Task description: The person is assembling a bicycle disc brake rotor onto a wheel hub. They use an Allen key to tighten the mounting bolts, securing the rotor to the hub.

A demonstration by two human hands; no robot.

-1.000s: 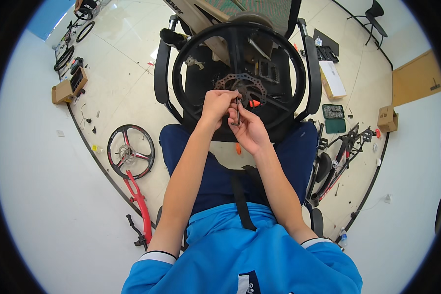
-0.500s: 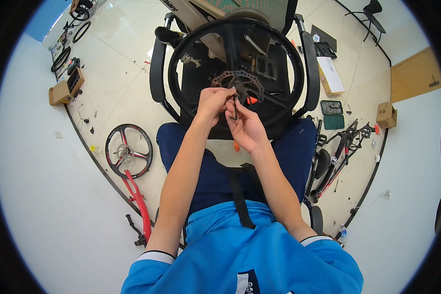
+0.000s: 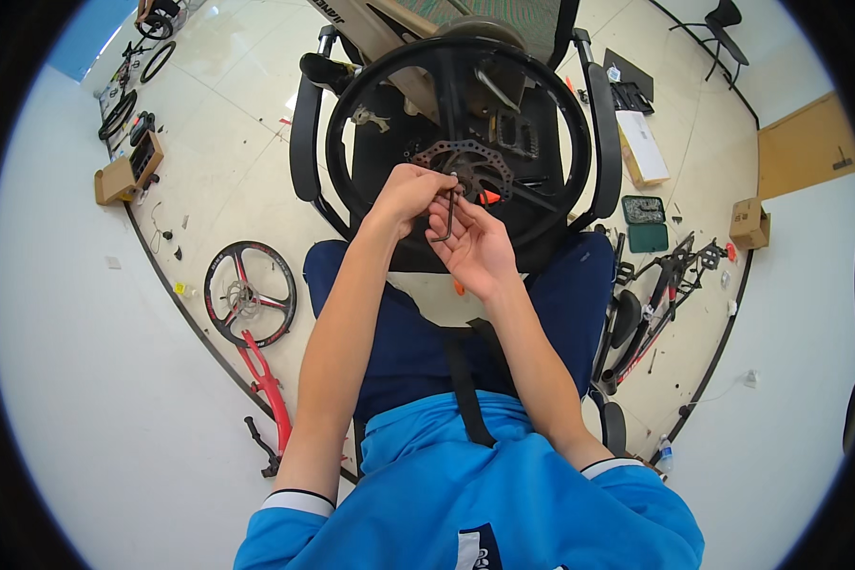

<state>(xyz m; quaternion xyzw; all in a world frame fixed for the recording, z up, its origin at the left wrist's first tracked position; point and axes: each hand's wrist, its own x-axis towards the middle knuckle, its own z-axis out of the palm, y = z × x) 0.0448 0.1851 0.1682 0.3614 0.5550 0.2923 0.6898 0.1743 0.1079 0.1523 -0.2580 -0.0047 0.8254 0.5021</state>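
A black spoked bicycle wheel lies across an office chair in front of me, with a drilled brake disc at its hub. My left hand pinches the upper end of a dark L-shaped hex key beside the hub. The key hangs toward me, its bent end lowest. Palm up, my right hand is next to it, fingers apart and loosely curved behind the key's shaft. The hub's middle is partly covered by my fingers. An orange-red piece shows just right of them.
Chair armrests flank the wheel. Behind its spokes are a pedal and a pale bicycle frame. On the floor are another wheel, a red fork, a dark bicycle frame and a green case.
The fingers of my right hand have loosened from the hex key and spread behind it. The key's bent end has swung to the left. My left hand stays by the hub.
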